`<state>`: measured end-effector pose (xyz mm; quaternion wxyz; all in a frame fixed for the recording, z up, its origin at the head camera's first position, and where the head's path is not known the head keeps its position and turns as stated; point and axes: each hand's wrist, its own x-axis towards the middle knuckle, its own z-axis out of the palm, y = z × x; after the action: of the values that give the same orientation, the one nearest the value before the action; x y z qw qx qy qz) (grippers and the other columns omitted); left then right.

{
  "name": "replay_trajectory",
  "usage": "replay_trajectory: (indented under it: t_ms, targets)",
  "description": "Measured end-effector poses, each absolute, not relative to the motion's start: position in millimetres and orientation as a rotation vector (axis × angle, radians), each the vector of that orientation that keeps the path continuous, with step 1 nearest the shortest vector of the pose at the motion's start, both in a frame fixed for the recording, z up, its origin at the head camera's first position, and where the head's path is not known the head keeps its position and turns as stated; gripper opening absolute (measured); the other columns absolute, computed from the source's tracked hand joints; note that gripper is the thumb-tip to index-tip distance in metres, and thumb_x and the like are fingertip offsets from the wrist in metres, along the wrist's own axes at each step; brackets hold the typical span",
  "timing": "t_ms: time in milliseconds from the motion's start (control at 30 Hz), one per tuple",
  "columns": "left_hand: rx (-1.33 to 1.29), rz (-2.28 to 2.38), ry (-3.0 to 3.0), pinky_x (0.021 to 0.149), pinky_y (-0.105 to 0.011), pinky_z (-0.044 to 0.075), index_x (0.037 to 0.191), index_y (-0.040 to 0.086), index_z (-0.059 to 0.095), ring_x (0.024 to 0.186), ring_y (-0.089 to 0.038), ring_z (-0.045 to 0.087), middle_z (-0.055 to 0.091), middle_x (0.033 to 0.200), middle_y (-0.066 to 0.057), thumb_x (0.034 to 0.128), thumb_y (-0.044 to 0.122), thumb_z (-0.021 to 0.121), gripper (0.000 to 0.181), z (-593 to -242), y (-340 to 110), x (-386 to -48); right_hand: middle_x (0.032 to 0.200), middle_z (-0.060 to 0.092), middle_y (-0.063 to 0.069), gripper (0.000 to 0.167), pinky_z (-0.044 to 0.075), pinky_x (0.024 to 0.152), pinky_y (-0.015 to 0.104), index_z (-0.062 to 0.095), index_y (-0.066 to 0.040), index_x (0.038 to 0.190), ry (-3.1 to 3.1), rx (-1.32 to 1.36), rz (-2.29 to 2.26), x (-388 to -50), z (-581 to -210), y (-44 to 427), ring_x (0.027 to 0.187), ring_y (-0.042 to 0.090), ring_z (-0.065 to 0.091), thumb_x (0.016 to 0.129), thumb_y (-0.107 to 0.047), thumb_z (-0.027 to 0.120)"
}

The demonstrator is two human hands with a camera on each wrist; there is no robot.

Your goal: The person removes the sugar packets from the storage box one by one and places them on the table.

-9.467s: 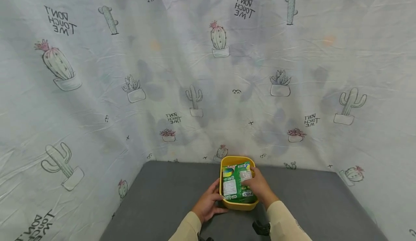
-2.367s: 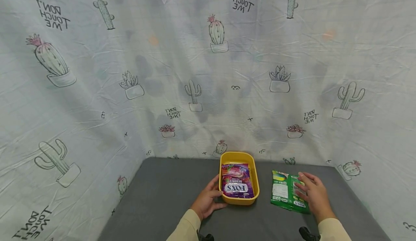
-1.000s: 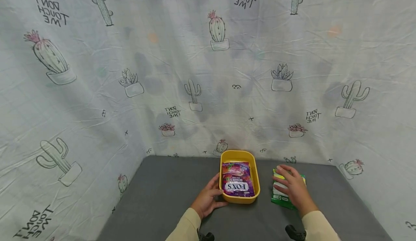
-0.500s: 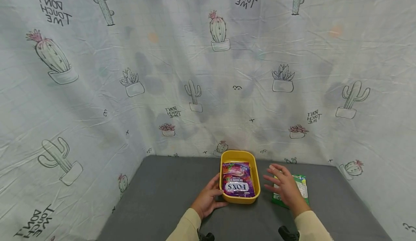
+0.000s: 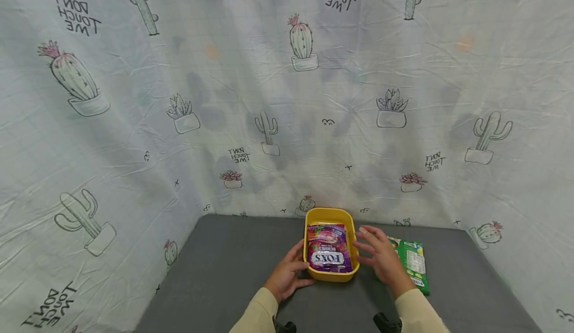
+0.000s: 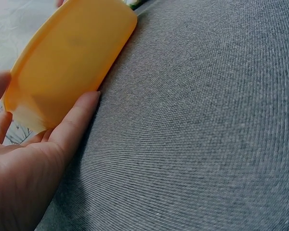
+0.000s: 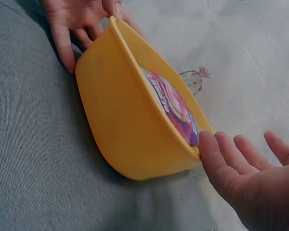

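Observation:
A yellow plastic tub stands on the grey table, with a purple Fox's Berries candy packet lying inside, printed side up. At the tub's near left corner, my left hand holds it, with a finger over the rim and the thumb along the outer wall. My right hand hovers by the tub's right rim, fingers spread and holding nothing. Whether a fingertip touches the rim, I cannot tell. A green candy packet lies flat on the table beyond that hand, which partly covers it.
The grey table reaches out to both sides of the tub. Behind it and along the sides hangs a pale cloth printed with cacti.
The green packet came out of the tub and now lies to its right. My right hand has let go of it and moved left to the tub. My left hand stays put.

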<state>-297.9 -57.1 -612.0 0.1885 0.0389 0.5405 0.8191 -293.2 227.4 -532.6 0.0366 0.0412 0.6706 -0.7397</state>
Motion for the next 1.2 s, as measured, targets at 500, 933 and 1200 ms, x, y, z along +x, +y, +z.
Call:
replay_trajectory:
  t_ms: [500,933,1200]
  targets:
    - [0.086,2.296,1.528,0.1,-0.079,0.045,0.175,0.017,0.027,0.149,-0.05,0.039,0.023,0.175,-0.027,0.1026,0.001,0.058,0.08,-610,-57,-296,0.165,0.037,0.03,0.082,0.052,0.102,0.065,0.031,-0.003,0.164,2.053,0.111,-2.245,-297,-529,216,0.148,0.055,0.041,0.109,-0.056,0.06]
    - [0.124,2.299,1.515,0.1,-0.08,0.045,0.176,0.016,0.024,0.15,-0.049,0.038,0.018,0.177,-0.024,0.1023,0.001,0.058,0.082,-611,-58,-295,0.169,0.029,0.031,0.088,0.036,0.11,0.076,0.031,-0.002,0.163,2.117,0.115,-2.186,-303,-526,196,0.153,0.06,0.026,0.106,-0.062,0.061]
    - [0.106,2.297,1.517,0.1,-0.079,0.045,0.175,0.017,0.028,0.149,-0.049,0.041,0.021,0.177,-0.024,0.1028,0.001,0.058,0.079,-610,-57,-294,0.171,0.025,0.032,0.092,0.028,0.111,0.081,0.028,0.0,0.163,2.149,0.123,-2.159,-305,-526,190,0.152,0.065,0.022,0.106,-0.068,0.055]
